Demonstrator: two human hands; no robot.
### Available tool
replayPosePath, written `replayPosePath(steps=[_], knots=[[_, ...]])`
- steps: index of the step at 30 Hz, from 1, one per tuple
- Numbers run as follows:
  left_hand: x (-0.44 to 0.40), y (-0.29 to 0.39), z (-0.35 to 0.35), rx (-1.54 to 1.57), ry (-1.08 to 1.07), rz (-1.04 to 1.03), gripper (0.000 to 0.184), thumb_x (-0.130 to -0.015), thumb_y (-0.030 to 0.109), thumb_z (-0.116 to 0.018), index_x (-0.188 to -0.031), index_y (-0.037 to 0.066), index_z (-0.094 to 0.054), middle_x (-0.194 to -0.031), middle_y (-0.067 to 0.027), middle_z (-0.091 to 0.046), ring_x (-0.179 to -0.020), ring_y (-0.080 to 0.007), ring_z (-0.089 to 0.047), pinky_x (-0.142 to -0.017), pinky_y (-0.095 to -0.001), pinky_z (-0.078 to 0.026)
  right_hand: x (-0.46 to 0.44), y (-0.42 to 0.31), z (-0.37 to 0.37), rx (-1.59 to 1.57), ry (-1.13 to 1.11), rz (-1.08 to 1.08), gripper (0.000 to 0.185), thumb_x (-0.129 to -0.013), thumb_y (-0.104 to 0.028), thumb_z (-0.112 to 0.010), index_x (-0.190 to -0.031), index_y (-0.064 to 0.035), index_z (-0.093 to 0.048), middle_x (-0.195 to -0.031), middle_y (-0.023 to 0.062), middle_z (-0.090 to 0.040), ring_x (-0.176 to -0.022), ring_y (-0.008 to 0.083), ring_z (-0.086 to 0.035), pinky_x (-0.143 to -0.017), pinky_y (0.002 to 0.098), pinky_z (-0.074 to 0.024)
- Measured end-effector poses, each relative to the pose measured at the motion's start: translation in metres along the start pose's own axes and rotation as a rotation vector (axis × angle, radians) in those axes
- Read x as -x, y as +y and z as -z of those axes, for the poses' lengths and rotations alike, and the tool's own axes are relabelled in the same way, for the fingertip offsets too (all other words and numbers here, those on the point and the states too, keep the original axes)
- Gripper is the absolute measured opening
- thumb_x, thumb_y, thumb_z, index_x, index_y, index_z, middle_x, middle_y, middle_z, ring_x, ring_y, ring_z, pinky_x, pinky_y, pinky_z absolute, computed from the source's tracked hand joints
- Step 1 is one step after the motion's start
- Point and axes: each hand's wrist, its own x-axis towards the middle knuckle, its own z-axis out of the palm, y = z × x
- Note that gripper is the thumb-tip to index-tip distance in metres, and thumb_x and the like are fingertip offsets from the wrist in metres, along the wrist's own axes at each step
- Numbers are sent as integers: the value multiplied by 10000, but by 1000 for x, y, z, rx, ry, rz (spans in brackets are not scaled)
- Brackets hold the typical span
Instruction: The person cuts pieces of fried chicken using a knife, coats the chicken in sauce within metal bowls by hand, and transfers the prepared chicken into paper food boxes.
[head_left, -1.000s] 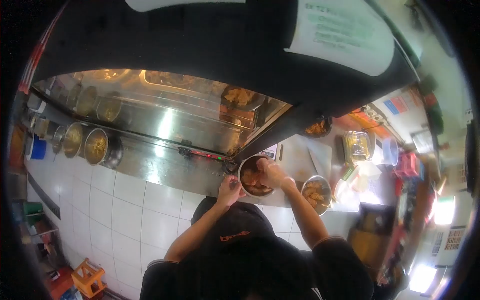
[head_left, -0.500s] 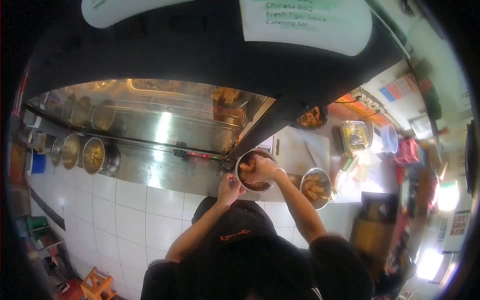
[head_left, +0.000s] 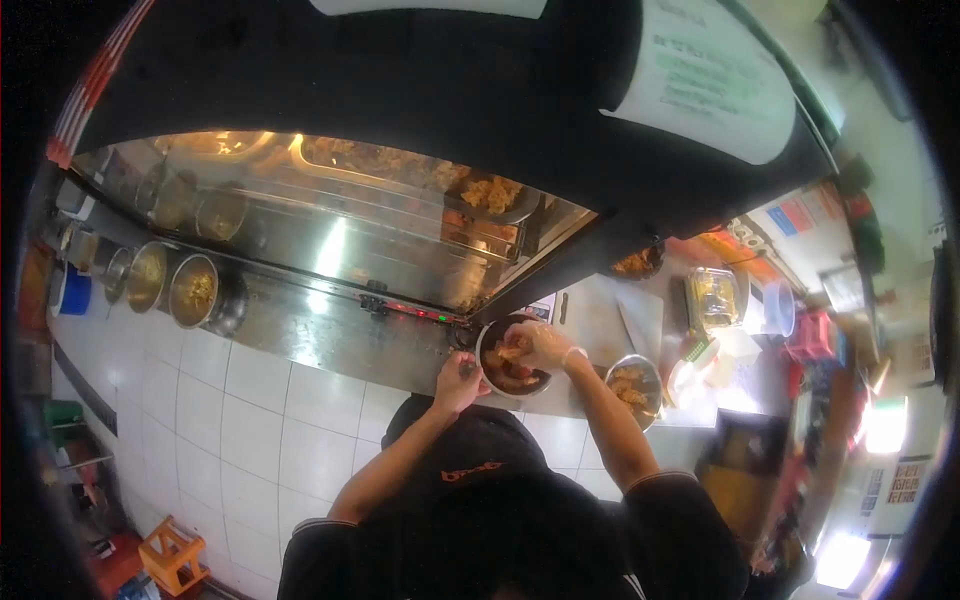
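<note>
As the bowl (head_left: 493, 335) stands upright, mouth up, the left hand (head_left: 460, 382) pinches its near-left rim, the right hand (head_left: 542, 346) food (head_left: 514, 351).

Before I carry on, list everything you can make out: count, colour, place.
Bowl: 1, silver, centre
Sauced pieces: several, brown, inside it
Second bowl: 1, silver, right, holding fried pieces
Cutting board: 1, white, beyond that bowl
Knife: 1, grey, on the board
Tray: 1, silver, right of board
Tub: 1, translucent, right of tray
Basket: 1, pink, right of tub
Food dish: 1, black, beyond board
Display case: 1, black and glass, ahead
Paper sheets: 2, white, on the case
Other bowls: at least 3, metallic, far left
Stool: 1, orange, floor, lower left
Left hand: 1, at bowl's left rim
Right hand: 1, in the bowl
</note>
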Motion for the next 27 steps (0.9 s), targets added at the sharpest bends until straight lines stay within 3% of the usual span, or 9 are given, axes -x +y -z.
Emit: replayPosePath(steps=[4,6,8,12,14,16,18,25,27], knots=[[1,1,-6,-34,9,-30,242,-970,19,-622,-1181,-6,-506,-1113,-143,-593,-790,-259,-730,-664,-373,-670,18,-26,-18,329,397,92,457,-754,-144,-733,-1205,-125,-661,-1162,165,-668,-1187,351,-592,-1065,458,-451],[0,4,-8,-10,25,-21,242,-972,20,-622,-1183,-6,-506,-1118,-141,-592,-800,-257,-728,-661,-370,-669,30,-47,-13,230,450,153,420,-797,-129,-690,-1214,-89,-657,-1142,184,-670,-1131,381,-622,-1031,441,-482],[0,3,-9,15,39,-6,241,-974,21,-621,-1184,-6,-507,-1124,-139,-592,-809,-254,-726,-658,-366,-669,37,-46,-10,-140,206,123,402,-826,-132,-651,-1222,-63,-652,-1153,194,-681,-1094,398,-648,-990,448,-511],[2,6,-7,-62,4,-20,234,-984,32,-616,-1192,15,-509,-1130,-123,-584,-810,-214,-717,-643,-353,-661,27,-27,7,-177,263,53,389,-858,-187,-630,-1222,-51,-650,-1167,202,-696,-1084,400,-663,-978,465,-517],[5,16,-8,-44,-4,-4,229,-988,38,-616,-1190,22,-510,-1134,-119,-580,-810,-201,-714,-638,-349,-658,19,-35,21,-38,172,-241,419,-862,-252,-636,-1227,-45,-648,-1172,206,-702,-1097,385,-667,-958,454,-527],[8,19,-10,30,-14,52,218,-993,46,-614,-1182,32,-509,-1139,-115,-576,-800,-196,-718,-636,-343,-654,10,-34,16,16,294,-180,489,-849,-359,-668,-1217,-39,-650,-1129,210,-708,-1054,394,-678,-939,440,-533],[9,19,-12,12,-35,61,231,-1004,53,-603,-1205,46,-490,-1155,-110,-555,-830,-209,-707,-677,-361,-654,-3,-40,25,46,19,-335,621,-773,-454,-744,-1234,-50,-644,-1099,211,-711,-1070,386,-670,-938,432,-530],[2,3,-8,-64,-27,19,278,-1008,43,-586,-1244,70,-442,-1207,-118,-508,-847,-245,-705,-708,-404,-666,-20,-1,-25,100,-55,-208,704,-661,-421,-853,-1239,-84,-633,-1154,187,-696,-1127,375,-629,-997,417,-497],[5,6,-8,-61,-36,48,274,-1010,45,-584,-1243,64,-441,-1226,-124,-493,-863,-246,-704,-698,-407,-667,-20,11,-22,-10,-75,-77,581,-670,-346,-852,-1158,-98,-658,-1169,177,-685,-1101,393,-629,-988,424,-500]])
